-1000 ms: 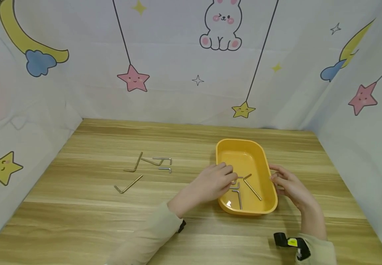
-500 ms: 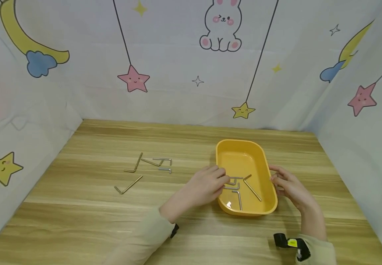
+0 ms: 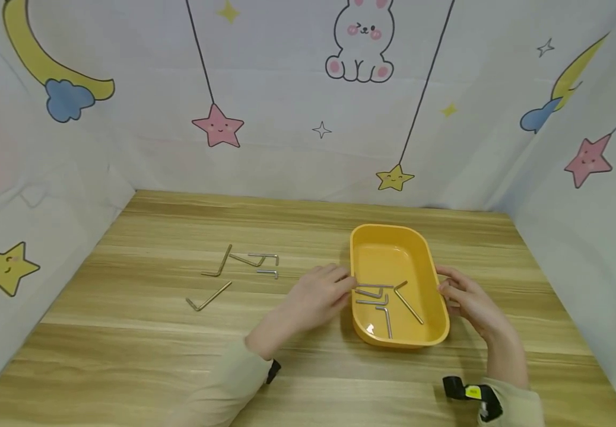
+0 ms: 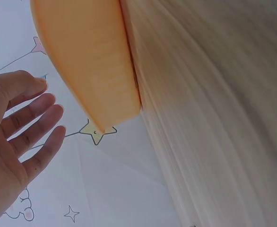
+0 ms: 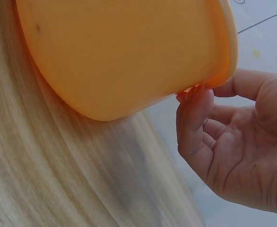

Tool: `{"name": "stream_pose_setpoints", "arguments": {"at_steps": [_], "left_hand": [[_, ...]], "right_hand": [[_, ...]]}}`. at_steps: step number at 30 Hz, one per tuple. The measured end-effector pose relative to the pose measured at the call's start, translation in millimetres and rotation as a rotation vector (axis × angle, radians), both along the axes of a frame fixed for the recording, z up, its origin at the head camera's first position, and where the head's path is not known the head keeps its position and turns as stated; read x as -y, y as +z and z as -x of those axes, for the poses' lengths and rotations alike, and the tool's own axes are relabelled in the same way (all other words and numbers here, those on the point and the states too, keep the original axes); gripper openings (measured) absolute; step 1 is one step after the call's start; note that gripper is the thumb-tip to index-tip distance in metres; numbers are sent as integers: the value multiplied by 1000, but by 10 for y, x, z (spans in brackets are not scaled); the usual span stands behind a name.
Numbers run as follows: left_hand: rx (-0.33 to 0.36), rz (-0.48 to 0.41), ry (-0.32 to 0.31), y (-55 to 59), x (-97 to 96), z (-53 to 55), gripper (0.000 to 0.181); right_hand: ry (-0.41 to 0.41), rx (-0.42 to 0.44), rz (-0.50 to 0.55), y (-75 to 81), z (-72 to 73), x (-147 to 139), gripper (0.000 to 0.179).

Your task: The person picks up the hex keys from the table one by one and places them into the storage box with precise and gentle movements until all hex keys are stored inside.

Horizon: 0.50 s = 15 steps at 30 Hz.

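Note:
A yellow plastic tray (image 3: pixel 390 252) stands on the table at right of centre. Several silver hex keys (image 3: pixel 372 302) and a brass-coloured hex key (image 3: pixel 408 305) lie on its floor. My left hand (image 3: pixel 316 296) is at the tray's left rim, its fingertips overlapping the rim in the head view. The left wrist view shows that hand (image 4: pixel 22 127) with fingers spread and loosely bent, holding nothing. At the opposite side, my right hand (image 3: pixel 473 302) holds the tray's right wall near the rim. In the right wrist view, this hand's bent fingers (image 5: pixel 195 109) touch the tray wall.
Left of the tray, three brass hex keys (image 3: pixel 214 296) and two silver hex keys (image 3: pixel 267 273) lie loose on the wooden table (image 3: pixel 142 356). A printed cloth (image 3: pixel 286 160) closes off the back and both sides.
My left hand has drawn back leftward from inside the tray to its left rim, exposing more of the silver hex keys. My right hand keeps its place on the tray.

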<state>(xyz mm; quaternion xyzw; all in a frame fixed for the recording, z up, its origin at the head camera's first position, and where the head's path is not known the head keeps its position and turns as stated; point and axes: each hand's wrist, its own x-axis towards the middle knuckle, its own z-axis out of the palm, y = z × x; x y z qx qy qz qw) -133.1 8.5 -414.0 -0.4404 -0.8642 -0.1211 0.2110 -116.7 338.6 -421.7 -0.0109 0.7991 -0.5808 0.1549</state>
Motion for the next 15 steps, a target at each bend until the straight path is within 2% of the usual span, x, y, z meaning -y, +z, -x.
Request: {"name": "stream_pose_setpoints", "arguments": {"at_steps": [15], "left_hand": [[13, 1, 40, -38, 199, -10, 19]], "right_hand": [[-1, -9, -10, -23, 2, -12, 58]]}}
